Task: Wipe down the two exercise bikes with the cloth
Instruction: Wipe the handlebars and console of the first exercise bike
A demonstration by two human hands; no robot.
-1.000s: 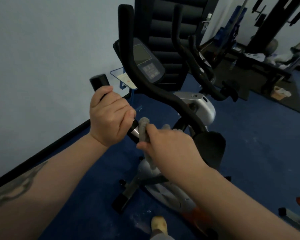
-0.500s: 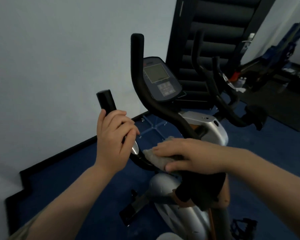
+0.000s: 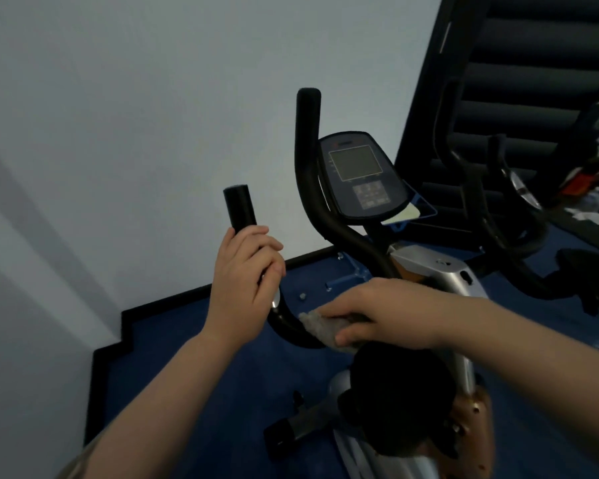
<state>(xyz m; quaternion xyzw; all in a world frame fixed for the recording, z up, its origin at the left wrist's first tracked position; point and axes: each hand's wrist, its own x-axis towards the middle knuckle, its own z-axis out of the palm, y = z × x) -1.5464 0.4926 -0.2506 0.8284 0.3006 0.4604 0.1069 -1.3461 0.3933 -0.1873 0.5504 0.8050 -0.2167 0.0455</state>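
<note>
While the left hand (image 3: 244,281) curls round the padded black foam grip (image 3: 240,210) of the nearer exercise bike (image 3: 440,281), the right hand (image 3: 377,314) pinches a nubbly grey cloth (image 3: 320,326) against the curved glossy handlebar tube (image 3: 287,323). Its rounded console (image 3: 358,176) stands above; a second bike (image 3: 519,243) sits beyond on blue carpet (image 3: 194,347).

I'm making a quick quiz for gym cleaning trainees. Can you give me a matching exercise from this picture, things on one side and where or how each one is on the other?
Things:
1. left hand
2. right hand
3. cloth
4. console

States:
A. lies on the low bend of the handlebar
B. mounted between the upright bars, screen dark
C. grips the handlebar's left grip
D. presses the cloth onto the bar

Pairs: 1-C, 2-D, 3-A, 4-B
</note>
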